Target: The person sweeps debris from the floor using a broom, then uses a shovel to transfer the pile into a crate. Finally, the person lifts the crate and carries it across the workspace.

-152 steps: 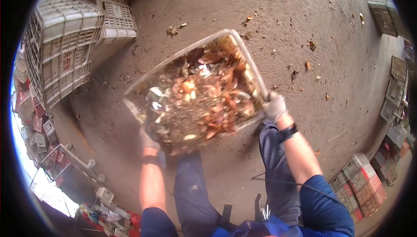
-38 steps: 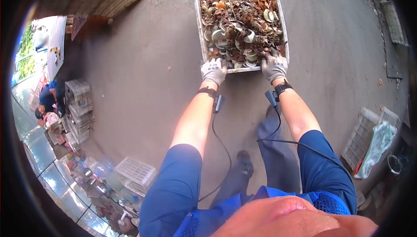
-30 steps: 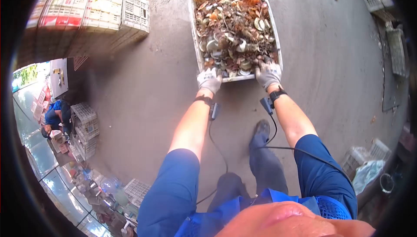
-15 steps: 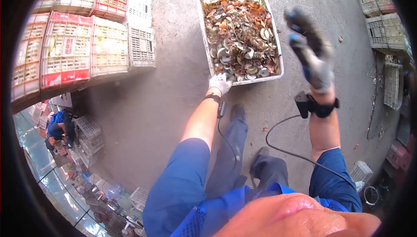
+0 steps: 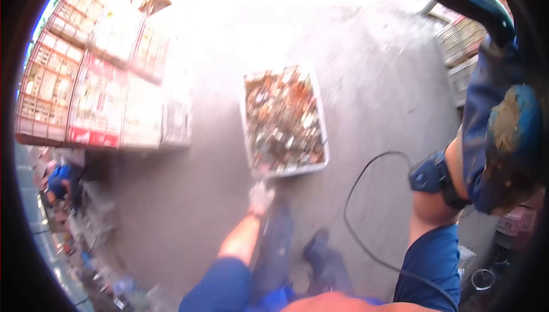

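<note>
A: How were the fingers?

B: The right hand was raised close to the camera, gloved fingers spread, empty. The left hand hung just short of the crate; too blurred to tell its fingers.

A: And the crate?

B: Set on the concrete floor, full of scraps, near the stacked crates. Setting down looked done; emptying was not.

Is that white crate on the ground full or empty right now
Full. The white crate sits flat on the concrete, heaped to its rim with mixed brown, orange and pale scraps. The blur hides what the pieces are.
</note>
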The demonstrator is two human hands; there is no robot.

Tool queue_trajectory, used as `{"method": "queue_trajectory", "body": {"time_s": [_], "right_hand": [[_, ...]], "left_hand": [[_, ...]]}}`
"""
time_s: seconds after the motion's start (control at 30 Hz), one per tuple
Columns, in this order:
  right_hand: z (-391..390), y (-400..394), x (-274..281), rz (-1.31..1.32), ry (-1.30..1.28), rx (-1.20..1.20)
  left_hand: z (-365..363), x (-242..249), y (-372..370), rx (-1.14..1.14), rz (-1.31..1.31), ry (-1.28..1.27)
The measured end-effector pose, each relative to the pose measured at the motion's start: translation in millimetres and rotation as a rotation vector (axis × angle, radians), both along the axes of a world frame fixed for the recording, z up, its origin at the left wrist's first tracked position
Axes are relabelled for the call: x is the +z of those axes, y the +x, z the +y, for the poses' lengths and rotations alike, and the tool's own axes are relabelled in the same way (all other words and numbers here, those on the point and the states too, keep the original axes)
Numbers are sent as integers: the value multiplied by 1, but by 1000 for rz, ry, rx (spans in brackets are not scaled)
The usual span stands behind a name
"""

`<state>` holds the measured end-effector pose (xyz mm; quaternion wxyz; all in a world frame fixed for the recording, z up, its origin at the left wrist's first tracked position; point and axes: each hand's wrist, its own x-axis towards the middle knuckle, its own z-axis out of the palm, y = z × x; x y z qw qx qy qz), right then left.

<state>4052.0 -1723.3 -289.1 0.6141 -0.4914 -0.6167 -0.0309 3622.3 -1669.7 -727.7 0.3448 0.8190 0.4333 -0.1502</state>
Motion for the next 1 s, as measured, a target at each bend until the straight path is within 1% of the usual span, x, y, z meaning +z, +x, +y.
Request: {"method": "queue_trajectory", "body": {"time_s": [0.03, 0.07, 0.1, 0.13, 0.17, 0.2, 0.23, 0.3, 0.33, 0.4, 0.43, 0.47, 0.5, 0.53, 0.57, 0.6, 0.63, 0.67, 0.7, 0.77, 0.8, 0.83, 0.87, 0.9, 0.93, 1.0], "right_hand": [[-3, 8, 6, -27, 13, -7], [-7, 17, 9, -36, 47, -20], [-10, 27, 12, -39, 61, -21], [-11, 36, 12, -53, 71, -34], [-15, 42, 15, -70, 66, -53], [-19, 41, 11, -86, 74, -68], [-21, 43, 4, -79, 75, -82], [-14, 48, -17, -80, 50, -84], [-6, 51, -26, -84, 38, -77], [-1, 48, -41, -34, 32, -59], [-21, 12, -55, -34, 49, -63], [-43, -20, -55, -27, 57, -59], [-47, -31, -49, -16, 62, -62], [-34, -23, -50, 23, 56, -92], [-13, -8, -56, 63, 26, -118], [10, 8, -67, 87, 10, -139], [31, 21, -84, 128, -4, -158], [36, 18, -99, 185, -43, -196], [34, 11, -127, 257, -107, -252], [21, -9, -207, 404, -426, -409], [3, -23, -260, 444, -719, -476], [-19, -45, -308, 412, -967, -536], [-51, -71, -346, 345, -1220, -581], [-68, -85, -395, 425, -1221, -612], [-84, -100, -437, 504, -1236, -633], [-97, -118, -484, 511, -1379, -747]], "left_hand": [[-7, -27, 1, -2, 208, 21], [-4, -48, 6, 20, 259, 89], [2, -60, 7, 65, 286, -23], [11, -68, 17, 78, 217, -7], [8, -56, 29, 80, 97, 29], [22, -52, 41, 76, -19, 71], [45, -53, 52, 76, 31, 65], [50, -45, 63, 148, 198, -20], [56, -33, 80, 262, 125, 0], [65, -52, 65, 212, 142, 149], [62, -49, 51, 182, 165, 39], [29, -62, 18, 191, 125, 91], [24, -42, 13, 207, 70, 104], [34, -43, 26, 220, 133, 169], [26, -27, 8, 197, 174, 128], [49, -31, 36, 198, 135, 130], [85, -49, 79, 214, 67, 159], [90, -43, 83, 217, 28, 173], [79, -43, 77, 261, -63, 181], [63, -38, 65, 408, -56, 165], [73, -49, 68, 445, -7, 14], [56, -47, 33, 486, 101, -163], [11, -35, -5, 543, 17, -75], [27, -62, 20, 583, -204, 81], [30, -92, 17, 603, -453, 11], [31, -106, 25, 616, -308, 202]]}}
